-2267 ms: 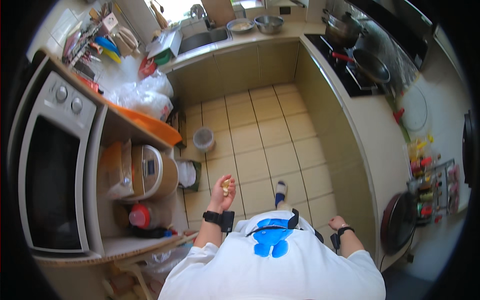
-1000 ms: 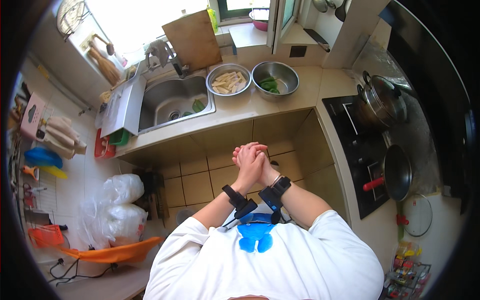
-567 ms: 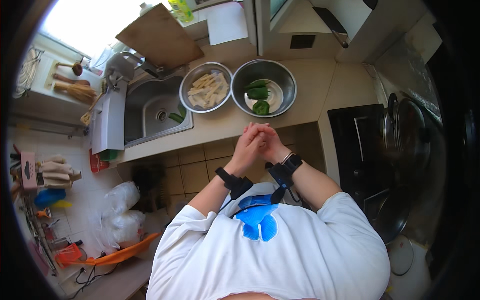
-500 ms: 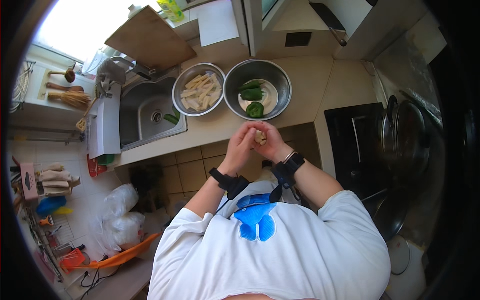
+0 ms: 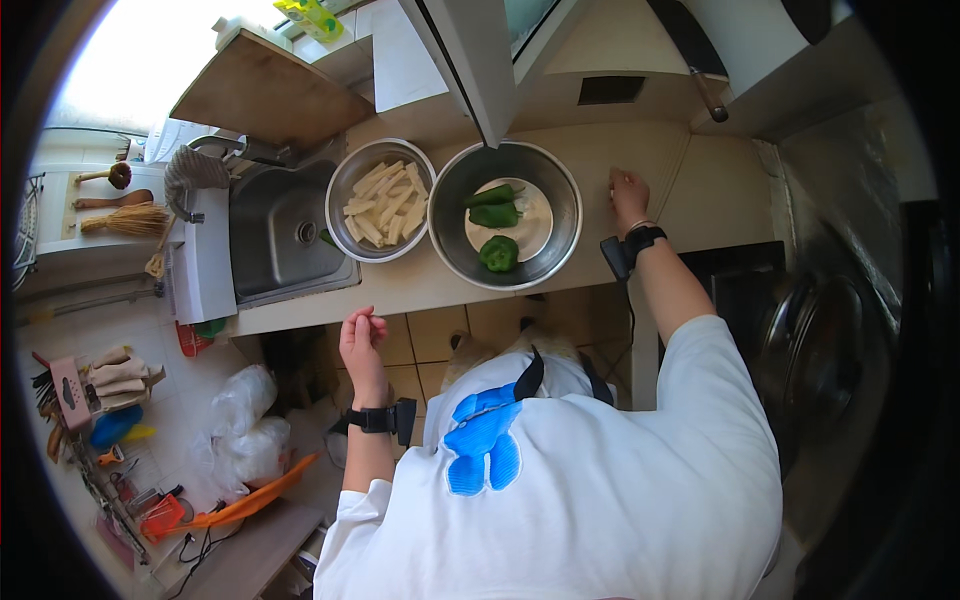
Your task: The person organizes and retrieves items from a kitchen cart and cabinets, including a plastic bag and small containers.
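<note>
My right hand point(image 5: 629, 196) is over the counter, right of the large steel bowl point(image 5: 572, 232). Its fingers are curled closed, and I cannot make out what they hold. My left hand point(image 5: 361, 340) hangs in front of the counter edge, below the smaller steel bowl point(image 5: 335, 222). Its fingers are loosely curled in, with nothing visible in them. Inside the large bowl lie green peppers: a long one point(image 5: 488, 196), a blunt one point(image 5: 494, 215) and a round one point(image 5: 499, 254). Pale cut strips point(image 5: 385, 203) fill the smaller bowl.
A steel sink point(image 5: 275, 215) lies left of the bowls; a bit of green point(image 5: 327, 237) shows at its edge. A wooden board point(image 5: 265, 85) leans behind it. An open window frame point(image 5: 490, 110) juts near the large bowl. A cooktop with a lidded pot point(image 5: 825, 345) stands at right.
My hands were together around small pale pieces before the large bowl. They have parted: the right moved right onto the counter, the left moved left and nearer me. The pale pieces are out of sight.
</note>
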`<control>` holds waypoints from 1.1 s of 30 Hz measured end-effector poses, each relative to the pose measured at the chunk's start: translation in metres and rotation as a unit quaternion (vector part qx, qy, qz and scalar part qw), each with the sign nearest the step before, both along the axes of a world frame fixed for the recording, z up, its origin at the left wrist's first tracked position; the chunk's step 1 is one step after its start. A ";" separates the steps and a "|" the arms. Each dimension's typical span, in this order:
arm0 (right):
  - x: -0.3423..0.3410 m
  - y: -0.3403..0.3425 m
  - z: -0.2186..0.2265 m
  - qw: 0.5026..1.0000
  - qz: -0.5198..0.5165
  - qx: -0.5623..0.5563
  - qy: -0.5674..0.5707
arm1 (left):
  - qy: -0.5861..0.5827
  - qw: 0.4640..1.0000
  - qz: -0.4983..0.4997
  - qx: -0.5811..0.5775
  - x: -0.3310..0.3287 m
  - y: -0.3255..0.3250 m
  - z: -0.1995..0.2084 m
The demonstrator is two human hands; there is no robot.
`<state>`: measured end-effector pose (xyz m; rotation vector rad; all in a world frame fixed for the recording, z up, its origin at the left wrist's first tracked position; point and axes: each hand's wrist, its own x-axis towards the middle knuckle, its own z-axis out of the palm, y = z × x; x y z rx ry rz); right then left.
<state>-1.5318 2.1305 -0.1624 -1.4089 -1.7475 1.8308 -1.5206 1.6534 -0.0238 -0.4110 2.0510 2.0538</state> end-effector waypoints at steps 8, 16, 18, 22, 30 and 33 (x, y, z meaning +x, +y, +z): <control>-0.034 -0.019 -0.020 0.844 0.310 0.433 -0.057 | -0.054 0.997 0.061 -0.019 0.022 -0.020 0.009; -0.020 -0.019 -0.031 0.772 0.302 0.560 -0.011 | -0.062 0.997 0.049 -0.014 0.015 -0.015 0.009; -0.019 -0.023 -0.018 0.771 0.309 0.557 -0.008 | -0.069 0.996 0.048 -0.011 0.015 -0.013 0.011; -0.019 -0.016 -0.008 0.773 0.313 0.551 0.033 | -0.072 0.996 0.042 -0.009 0.012 -0.012 0.005; 0.037 -0.020 0.005 0.932 0.120 0.341 0.025 | -0.120 0.991 0.042 -0.034 0.028 -0.021 -0.020; 0.069 -0.040 0.005 0.970 0.082 0.230 -0.017 | -0.135 0.991 0.017 -0.010 0.040 -0.032 -0.035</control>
